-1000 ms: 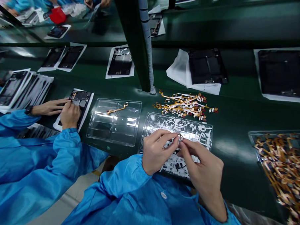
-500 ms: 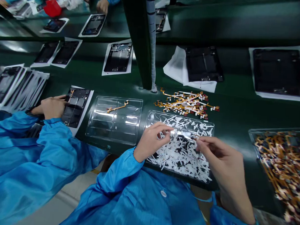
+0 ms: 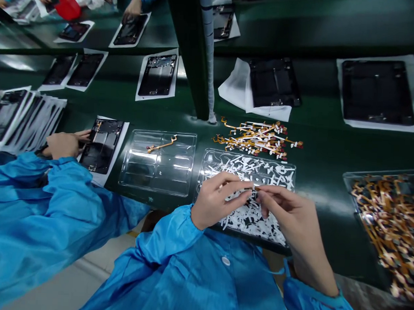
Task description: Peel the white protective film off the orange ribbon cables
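My right hand (image 3: pixel 290 215) pinches a small flex cable (image 3: pixel 256 188), of which only a sliver shows at the fingertips. Against it come the closed thumb and fingers of my left hand (image 3: pixel 220 199); whatever sits between them is too small to make out. Both hands are over a clear plastic tray (image 3: pixel 204 160) strewn with white peeled strips (image 3: pixel 248 218). Just behind that tray lies a pile of orange flex cables (image 3: pixel 259 138) with white tabs. A second clear tray (image 3: pixel 173 183), to the left, carries a single flex cable (image 3: pixel 162 145).
At right, another tray (image 3: pixel 350 178) is heaped with flex cables. A green post (image 3: pixel 194 58) rises behind the pile. Black device housings (image 3: pixel 275 82) on white sheets line the bench. To the left, a co-worker's hands (image 3: pixel 65 145) touch a housing (image 3: pixel 102 146) beside stacked ones.
My hands have come together over the tray, the right moving left with the flex cable and the left moving slightly right. At left, the co-worker's hand has shifted a little left.
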`<action>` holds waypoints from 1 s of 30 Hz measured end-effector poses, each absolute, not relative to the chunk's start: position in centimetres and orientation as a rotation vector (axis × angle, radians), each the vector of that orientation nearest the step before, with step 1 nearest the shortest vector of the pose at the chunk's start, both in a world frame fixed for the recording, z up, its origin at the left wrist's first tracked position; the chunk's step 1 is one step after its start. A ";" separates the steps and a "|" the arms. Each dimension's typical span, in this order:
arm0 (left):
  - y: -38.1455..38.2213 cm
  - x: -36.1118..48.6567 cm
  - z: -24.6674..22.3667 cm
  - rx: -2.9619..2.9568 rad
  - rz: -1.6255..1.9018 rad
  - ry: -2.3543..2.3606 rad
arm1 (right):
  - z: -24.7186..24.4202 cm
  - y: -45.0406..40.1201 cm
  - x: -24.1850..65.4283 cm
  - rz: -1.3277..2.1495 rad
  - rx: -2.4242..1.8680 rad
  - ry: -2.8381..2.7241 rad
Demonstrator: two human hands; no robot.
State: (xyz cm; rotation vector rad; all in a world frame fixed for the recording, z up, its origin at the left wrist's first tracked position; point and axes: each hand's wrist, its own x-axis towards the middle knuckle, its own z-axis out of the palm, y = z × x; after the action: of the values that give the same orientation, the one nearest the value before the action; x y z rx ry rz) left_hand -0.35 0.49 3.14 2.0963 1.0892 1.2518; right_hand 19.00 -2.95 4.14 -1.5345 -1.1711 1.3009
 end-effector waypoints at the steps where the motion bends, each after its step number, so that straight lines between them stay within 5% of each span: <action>1: 0.4 -0.3 3.1 2.197 1.260 1.097 | 4.2 -3.0 18.9 1.318 -1.517 -1.161; 30: 1.2 0.3 2.1 2.584 1.082 1.192 | 3.8 -3.8 18.7 1.141 -1.614 -1.387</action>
State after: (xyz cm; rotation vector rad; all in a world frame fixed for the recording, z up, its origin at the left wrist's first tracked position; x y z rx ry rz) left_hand 0.28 1.18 2.14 2.5836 1.1919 1.0819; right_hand 18.69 -3.77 3.82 -1.6136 -1.3868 1.1407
